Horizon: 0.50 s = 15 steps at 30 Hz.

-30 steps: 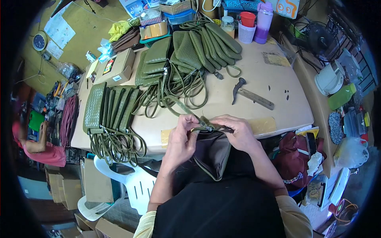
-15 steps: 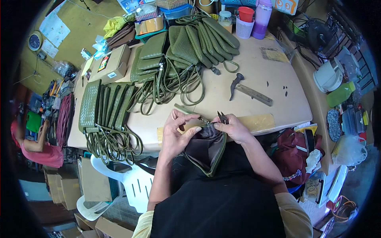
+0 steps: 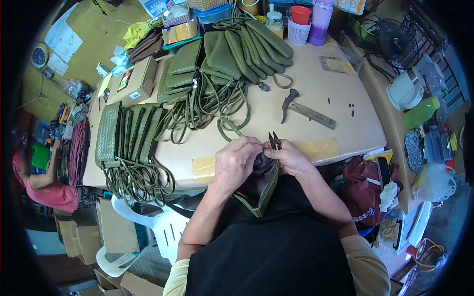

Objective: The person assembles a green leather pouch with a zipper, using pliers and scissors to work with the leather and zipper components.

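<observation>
An olive-green pouch point(image 3: 260, 209) with a dark lining hangs open in front of my black apron, at the table's near edge. My left hand point(image 3: 237, 164) is closed, its fingertips pinched at the pouch's upper edge; what lies between them is mostly hidden. A green strap point(image 3: 230, 127) runs up from those fingertips onto the table. With my right hand point(image 3: 290, 159) I grip dark thread snips point(image 3: 274, 140), blades pointing up and slightly apart. The thumb of that hand also presses on the pouch's edge, close to the left fingertips.
Stacked green woven pouches point(image 3: 232, 56) with straps lie at the back, and more pouches point(image 3: 129, 130) at the left. A hammer point(image 3: 307, 112) rests beyond my hands. A white chair point(image 3: 165, 229) stands at lower left; a maroon bag point(image 3: 363, 190) is at right. Another person point(image 3: 49, 190) is at far left.
My left hand has gone from spread fingers to a pinch and turned toward the right hand at the pouch's edge. The right hand keeps the snips. The view has shifted slightly.
</observation>
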Motion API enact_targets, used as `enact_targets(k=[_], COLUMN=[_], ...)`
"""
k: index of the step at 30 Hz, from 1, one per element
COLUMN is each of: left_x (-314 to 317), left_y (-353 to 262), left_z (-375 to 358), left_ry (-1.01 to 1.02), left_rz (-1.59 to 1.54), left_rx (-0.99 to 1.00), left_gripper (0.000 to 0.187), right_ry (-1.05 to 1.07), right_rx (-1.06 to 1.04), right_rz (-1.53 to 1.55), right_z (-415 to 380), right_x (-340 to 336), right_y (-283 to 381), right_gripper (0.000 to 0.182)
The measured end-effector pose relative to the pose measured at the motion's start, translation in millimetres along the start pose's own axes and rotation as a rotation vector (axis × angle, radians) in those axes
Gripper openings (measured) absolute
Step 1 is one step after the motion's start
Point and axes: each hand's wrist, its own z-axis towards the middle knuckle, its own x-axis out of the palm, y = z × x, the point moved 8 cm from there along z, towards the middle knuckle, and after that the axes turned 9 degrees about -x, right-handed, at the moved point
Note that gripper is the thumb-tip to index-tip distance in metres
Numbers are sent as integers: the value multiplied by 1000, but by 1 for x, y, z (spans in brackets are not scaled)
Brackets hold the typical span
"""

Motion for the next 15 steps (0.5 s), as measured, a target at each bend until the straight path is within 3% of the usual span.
enact_targets(k=[3, 5, 8, 10, 12, 15], left_x=[-4, -2, 0, 0, 1, -1], left_y=[17, 25, 30, 30, 32, 26], left_z=[2, 1, 0, 1, 0, 1], left_ry=[28, 59, 105, 119, 128, 94], left_rz=[-88, -111, -141, -145, -168, -105], left_rx=[-113, -159, -193, -180, -221, -188], left_gripper=[9, 8, 9, 9, 8, 6], right_ry=[-17, -281, -342, -349, -276, -306], right_rx=[-151, -632, -724, -751, -876, -988], right_rz=[-137, -806, -1077, -1046, -1466, -1478], right_z=[-4, -24, -54, -64, -73, -73], right_x=[6, 4, 26, 32, 53, 61], right_y=[13, 57, 88, 95, 100, 105], right_gripper=[29, 39, 47, 39, 29, 24])
